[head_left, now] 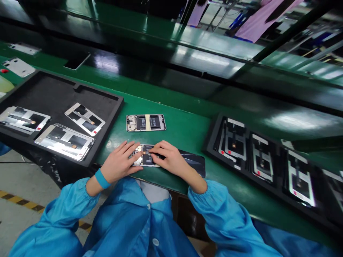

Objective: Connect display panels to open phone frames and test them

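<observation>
An opened phone (144, 160) lies on the green bench right in front of me, its circuit board and dark battery showing. My left hand (120, 160) holds its left end, thumb along the near edge and fingers across the top. One left fingertip presses beside a small orange-brown flex cable (145, 152). From the other side my right hand (169, 157) reaches over the phone, its fingers bent and pressed together near that cable. What those fingertips pinch, if anything, is hidden. Partly under my right wrist lies a dark glossy phone panel (195, 163).
Behind my hands lies another opened phone (155, 123) with a pale tape strip. A black foam tray (50, 84) at left holds several screen assemblies; another black tray (209, 142) at right holds more. A dark phone (76, 61) and white frames (18, 67) lie at far left.
</observation>
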{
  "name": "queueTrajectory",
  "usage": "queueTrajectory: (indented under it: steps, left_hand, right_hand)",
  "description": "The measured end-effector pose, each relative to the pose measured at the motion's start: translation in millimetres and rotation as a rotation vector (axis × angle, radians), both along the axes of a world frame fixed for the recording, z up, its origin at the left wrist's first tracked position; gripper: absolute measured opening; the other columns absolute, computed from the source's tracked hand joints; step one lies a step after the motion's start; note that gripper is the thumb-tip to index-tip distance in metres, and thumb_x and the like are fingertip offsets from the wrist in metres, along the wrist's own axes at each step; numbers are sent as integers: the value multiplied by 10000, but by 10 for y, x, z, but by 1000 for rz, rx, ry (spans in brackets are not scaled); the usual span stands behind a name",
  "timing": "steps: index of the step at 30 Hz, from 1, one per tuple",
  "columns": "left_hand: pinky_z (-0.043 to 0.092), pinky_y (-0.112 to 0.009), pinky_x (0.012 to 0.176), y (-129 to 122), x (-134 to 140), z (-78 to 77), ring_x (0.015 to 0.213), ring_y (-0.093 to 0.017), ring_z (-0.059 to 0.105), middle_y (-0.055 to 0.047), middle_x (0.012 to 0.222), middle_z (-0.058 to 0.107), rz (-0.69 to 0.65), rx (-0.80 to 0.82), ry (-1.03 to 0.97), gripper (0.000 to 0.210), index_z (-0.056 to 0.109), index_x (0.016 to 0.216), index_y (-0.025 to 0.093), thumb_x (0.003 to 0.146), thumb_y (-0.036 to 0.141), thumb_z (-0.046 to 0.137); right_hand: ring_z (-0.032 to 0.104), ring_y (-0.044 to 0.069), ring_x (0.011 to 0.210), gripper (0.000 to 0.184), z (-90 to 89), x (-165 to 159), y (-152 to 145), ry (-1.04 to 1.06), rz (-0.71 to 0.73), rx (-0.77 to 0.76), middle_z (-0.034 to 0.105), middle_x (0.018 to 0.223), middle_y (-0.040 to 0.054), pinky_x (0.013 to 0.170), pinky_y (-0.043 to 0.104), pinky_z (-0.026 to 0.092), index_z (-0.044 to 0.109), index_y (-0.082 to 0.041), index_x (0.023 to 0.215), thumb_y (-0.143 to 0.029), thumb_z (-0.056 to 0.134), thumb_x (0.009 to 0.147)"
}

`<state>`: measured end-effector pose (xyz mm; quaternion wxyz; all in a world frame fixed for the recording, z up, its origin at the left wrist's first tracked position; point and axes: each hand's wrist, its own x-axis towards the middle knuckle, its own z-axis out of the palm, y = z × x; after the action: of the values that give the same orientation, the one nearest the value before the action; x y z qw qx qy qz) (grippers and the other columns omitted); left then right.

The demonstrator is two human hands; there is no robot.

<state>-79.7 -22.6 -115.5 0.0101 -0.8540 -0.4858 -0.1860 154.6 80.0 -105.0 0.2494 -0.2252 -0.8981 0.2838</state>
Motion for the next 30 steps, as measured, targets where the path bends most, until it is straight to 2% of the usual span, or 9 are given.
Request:
queueTrajectory:
  steps: [8, 12, 15, 18, 21, 24, 30]
  left_hand:
    - [535, -516, 1044, 18, -3, 39, 1291, -381, 576, -118, 1467, 571, -46, 79, 192, 464, 641, 1320, 112, 1019, 454, 554]
    - [542, -496, 1052, 23, -108, -57, 1294, -347, 587, -124, 1418, 612, -96, 116, 69, 476, 633, 1329, 130, 1004, 475, 578]
    - [517, -474, 1099, 19, -165, -113, 1313, -312, 583, -126, 1378, 636, -53, 88, -73, 480, 628, 1322, 146, 992, 493, 595]
    - [495, -451, 1130, 17, -174, -117, 1304, -287, 594, -128, 1352, 649, -16, 19, -155, 558, 587, 1358, 138, 972, 540, 607]
    - [528, -452, 1083, 25, -169, -99, 1258, -293, 619, -139, 1328, 652, 8, -11, -170, 590, 589, 1359, 148, 947, 569, 630]
    - [567, -453, 1005, 38, -169, -82, 1216, -307, 632, -141, 1301, 651, -20, 42, -144, 487, 656, 1278, 178, 956, 542, 627]
    - [554, -459, 1021, 59, -147, -18, 1243, -327, 600, -160, 1397, 604, -79, 101, 64, 445, 655, 1274, 134, 1002, 477, 573]
  right_hand:
    - [628, 218, 865, 169, 3, 4, 21, -83, 35, 67, 699, 927, 87, 790, 395, 541, 745, -171, 1050, -227, 600, 984]
    - [631, 221, 876, 194, -6, 3, 33, -92, 58, 96, 700, 943, 92, 794, 393, 537, 745, -168, 1076, -248, 589, 994]
    - [633, 221, 887, 192, -13, -8, 39, -76, 62, 75, 700, 954, 94, 810, 388, 541, 746, -162, 1078, -238, 595, 987]
    - [632, 231, 901, 182, -13, -22, 44, -103, 57, 64, 699, 964, 98, 825, 399, 540, 748, -162, 1075, -221, 612, 970]
    - [631, 236, 912, 181, -8, -28, 48, -124, 63, 52, 699, 973, 99, 833, 401, 539, 746, -166, 1079, -210, 617, 961]
    - [630, 238, 916, 188, -11, -20, 55, -127, 67, 53, 697, 974, 101, 830, 400, 538, 741, -160, 1088, -213, 613, 963]
    - [630, 242, 928, 187, -17, -31, 56, -135, 65, 38, 689, 974, 99, 852, 409, 538, 740, -166, 1079, -232, 600, 972]
